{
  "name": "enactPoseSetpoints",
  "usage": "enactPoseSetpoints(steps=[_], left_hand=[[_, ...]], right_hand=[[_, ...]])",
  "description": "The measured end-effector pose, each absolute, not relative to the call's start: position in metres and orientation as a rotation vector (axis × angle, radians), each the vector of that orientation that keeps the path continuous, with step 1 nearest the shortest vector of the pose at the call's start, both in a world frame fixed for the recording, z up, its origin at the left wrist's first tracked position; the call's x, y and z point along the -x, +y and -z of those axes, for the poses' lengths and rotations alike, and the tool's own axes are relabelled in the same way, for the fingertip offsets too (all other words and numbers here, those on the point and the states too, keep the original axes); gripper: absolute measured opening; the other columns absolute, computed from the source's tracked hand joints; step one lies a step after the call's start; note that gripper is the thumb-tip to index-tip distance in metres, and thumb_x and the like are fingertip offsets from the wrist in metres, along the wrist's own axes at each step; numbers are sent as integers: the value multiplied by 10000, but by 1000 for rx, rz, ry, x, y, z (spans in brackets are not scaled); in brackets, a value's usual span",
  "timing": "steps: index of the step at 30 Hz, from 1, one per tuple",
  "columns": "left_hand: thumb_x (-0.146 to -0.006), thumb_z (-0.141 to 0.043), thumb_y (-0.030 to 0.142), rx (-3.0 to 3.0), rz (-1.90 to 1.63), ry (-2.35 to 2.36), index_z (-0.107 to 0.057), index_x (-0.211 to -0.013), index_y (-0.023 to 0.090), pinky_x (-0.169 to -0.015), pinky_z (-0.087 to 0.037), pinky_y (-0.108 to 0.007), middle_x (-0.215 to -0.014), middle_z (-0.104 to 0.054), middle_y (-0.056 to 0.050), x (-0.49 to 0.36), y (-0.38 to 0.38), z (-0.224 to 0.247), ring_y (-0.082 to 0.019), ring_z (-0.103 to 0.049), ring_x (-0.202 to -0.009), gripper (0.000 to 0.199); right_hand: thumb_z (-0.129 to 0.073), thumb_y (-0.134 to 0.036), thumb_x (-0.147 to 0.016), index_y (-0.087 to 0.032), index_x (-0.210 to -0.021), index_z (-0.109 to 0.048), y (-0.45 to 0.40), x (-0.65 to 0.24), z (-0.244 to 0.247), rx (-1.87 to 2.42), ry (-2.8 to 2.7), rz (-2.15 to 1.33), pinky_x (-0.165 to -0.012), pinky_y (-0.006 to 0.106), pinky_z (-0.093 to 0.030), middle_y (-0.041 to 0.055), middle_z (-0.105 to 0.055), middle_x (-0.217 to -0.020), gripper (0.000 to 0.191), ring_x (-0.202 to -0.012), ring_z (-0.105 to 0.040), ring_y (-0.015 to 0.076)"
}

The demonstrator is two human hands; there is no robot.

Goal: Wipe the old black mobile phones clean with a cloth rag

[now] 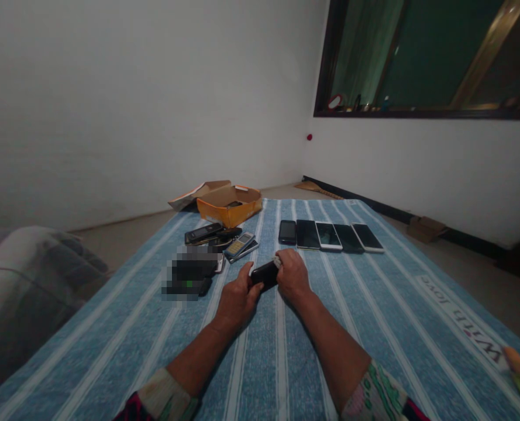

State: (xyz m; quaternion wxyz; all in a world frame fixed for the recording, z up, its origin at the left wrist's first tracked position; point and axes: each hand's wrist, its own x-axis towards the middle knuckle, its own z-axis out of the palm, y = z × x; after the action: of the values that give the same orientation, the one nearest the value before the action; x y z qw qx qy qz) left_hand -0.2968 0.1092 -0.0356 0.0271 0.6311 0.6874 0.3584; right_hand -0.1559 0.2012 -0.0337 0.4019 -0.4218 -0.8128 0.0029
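A small black mobile phone is held tilted just above the striped cloth, between both hands. My left hand is closed on its left end, thumb along the upper edge. My right hand is closed at the other end, with a small greyish crumpled cloth pinched in its fingers against the phone. Left of the hands lies a loose pile of old phones, among them a keypad phone and a black phone. A pixelated patch covers part of that pile.
An orange cardboard box stands open behind the pile, dark items inside. Several phones, including a white-framed one, lie in a row at the right. The blue striped tablecloth covers the table. Grey fabric bulges at the left.
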Motion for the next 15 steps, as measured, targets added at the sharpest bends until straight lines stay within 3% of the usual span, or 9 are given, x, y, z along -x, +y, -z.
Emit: enactPoseSetpoints(steps=[3,9,15], left_hand=[[-830,-516,342,-1948,-1102,2116,-498,-1294,130,-654,-524,-326,-731,-711,-35,297,109,35,-243,-703,-674,510],[-844,-461,317,-1941,-1141,2054,-468,-1318,129,-659,-523,-318,-787,-720,-50,296,107,33,-238,-706,-703,510],[-816,-518,337,-1922,-1133,2084,-491,-1293,134,-643,-514,-314,-706,-701,-17,296,109,33,-234,-694,-662,519]], right_hand=[[-437,-36,-851,-170,-880,-612,193,161,34,1022,-2103,33,-821,329,-385,70,-596,-866,222,-862,-496,222],[-495,-136,-906,-198,-937,-607,166,179,30,772,-2256,100,-1011,402,-300,40,-591,-864,131,-895,-496,216],[-493,-98,-885,-170,-925,-615,180,168,28,992,-2211,51,-944,401,-342,78,-610,-925,147,-951,-491,240]])
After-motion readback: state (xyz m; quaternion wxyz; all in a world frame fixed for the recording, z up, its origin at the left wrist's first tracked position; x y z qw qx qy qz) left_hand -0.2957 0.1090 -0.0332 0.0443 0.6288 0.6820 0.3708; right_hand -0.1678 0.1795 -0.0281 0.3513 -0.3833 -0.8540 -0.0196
